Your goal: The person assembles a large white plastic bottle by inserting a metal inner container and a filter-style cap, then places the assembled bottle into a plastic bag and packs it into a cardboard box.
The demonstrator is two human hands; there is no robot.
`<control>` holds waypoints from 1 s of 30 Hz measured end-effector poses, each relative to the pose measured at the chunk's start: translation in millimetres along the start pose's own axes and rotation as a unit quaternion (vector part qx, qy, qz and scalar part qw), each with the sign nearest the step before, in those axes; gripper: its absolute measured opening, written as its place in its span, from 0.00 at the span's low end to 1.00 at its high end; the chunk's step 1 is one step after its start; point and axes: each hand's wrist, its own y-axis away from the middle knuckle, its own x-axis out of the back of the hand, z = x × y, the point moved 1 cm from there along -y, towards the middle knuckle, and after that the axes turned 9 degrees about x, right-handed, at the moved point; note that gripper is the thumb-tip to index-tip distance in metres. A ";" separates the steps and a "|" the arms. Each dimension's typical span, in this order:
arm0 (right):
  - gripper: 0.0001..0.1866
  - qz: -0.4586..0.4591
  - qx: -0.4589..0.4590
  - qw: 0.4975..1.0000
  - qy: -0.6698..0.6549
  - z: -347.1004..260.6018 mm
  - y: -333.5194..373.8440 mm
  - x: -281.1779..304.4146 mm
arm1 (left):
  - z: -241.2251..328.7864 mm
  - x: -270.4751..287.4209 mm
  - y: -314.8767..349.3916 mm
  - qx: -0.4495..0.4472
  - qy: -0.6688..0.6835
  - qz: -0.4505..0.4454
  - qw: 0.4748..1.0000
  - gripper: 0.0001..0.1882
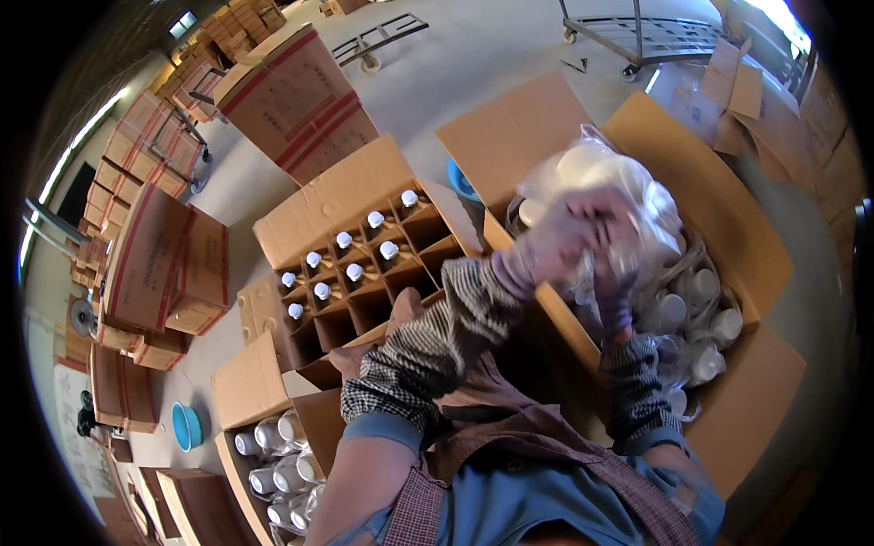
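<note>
Both my gloved hands meet over an open cardboard box (756, 355) on the right, and motion blurs them. My left hand (569, 232) has its fingers curled in at a clear plastic bag (660, 205) with whitish, round-ended containers inside. Close below it, my right hand (614, 287) is also closed at the plastic; its fingertips are partly hidden. Clear bottles or jars (701, 287) in plastic wrap lie in the box beneath. Left of my hands stands a divided carton (323, 196), where several white-capped bottles (389, 249) fill the far cells; some near cells hold none.
Another open box (250, 378) of wrapped, silvery bottles (287, 473) sits at lower left. Closed cartons (291, 105) stand behind and along the left. Blue basins (187, 426) rest on the floor. A wheeled metal cart (637, 36) and flattened cardboard (728, 100) are at the far right.
</note>
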 end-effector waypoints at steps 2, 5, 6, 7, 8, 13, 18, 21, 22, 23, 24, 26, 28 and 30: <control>0.28 -0.038 0.015 0.998 0.036 9.3 -21.5 -20.0 | 10.6 32.4 -2.3 -0.018 -0.118 0.088 0.989 0.14; 0.27 -0.097 0.012 0.992 0.075 21.3 -45.6 -46.8 | -6.2 83.2 -9.6 0.088 -0.120 0.239 0.959 0.12; 0.26 -0.114 0.000 0.990 0.077 26.9 -51.6 -54.8 | -8.7 89.9 -11.4 0.078 -0.095 0.297 0.947 0.13; 0.28 -0.136 -0.018 0.988 0.072 31.8 -57.2 -63.5 | -9.2 96.2 -3.1 0.080 -0.097 0.292 0.948 0.13; 0.29 -0.155 -0.039 0.985 0.065 38.7 -62.4 -71.7 | -6.6 96.8 5.2 0.078 -0.105 0.287 0.949 0.14; 0.26 -0.437 -0.008 0.827 0.352 12.5 -89.4 -76.5 | 24.8 102.7 108.9 0.127 -0.153 0.338 0.920 0.18; 0.16 -0.436 0.097 0.867 0.221 -25.5 -76.9 -91.9 | 20.6 114.4 218.5 0.137 -0.100 0.467 0.868 0.20; 0.18 -0.502 0.080 0.806 0.305 43.8 -71.4 -137.6 | 14.2 98.6 250.8 0.141 -0.075 0.516 0.842 0.21; 0.18 -0.521 0.088 0.776 0.344 60.9 -70.3 -151.7 | 13.8 93.1 260.3 0.137 -0.076 0.525 0.836 0.22; 0.18 -0.531 0.086 0.758 0.371 76.3 -66.1 -166.3 | 10.8 90.5 272.9 0.139 -0.086 0.520 0.838 0.23; 0.18 -0.538 0.079 0.739 0.397 91.6 -59.8 -180.9 | 11.6 85.8 279.9 0.134 -0.083 0.532 0.832 0.23; 0.18 -0.534 0.068 0.727 0.426 116.5 -48.1 -204.8 | 9.2 71.2 296.2 0.118 -0.070 0.561 0.816 0.24; 0.18 -0.523 0.060 0.731 0.434 139.0 -41.5 -221.3 | 3.0 65.5 317.8 0.115 -0.058 0.592 0.796 0.24; 0.18 -0.510 0.057 0.741 0.432 162.5 -35.4 -235.2 | -1.0 55.3 335.2 0.095 -0.051 0.607 0.787 0.24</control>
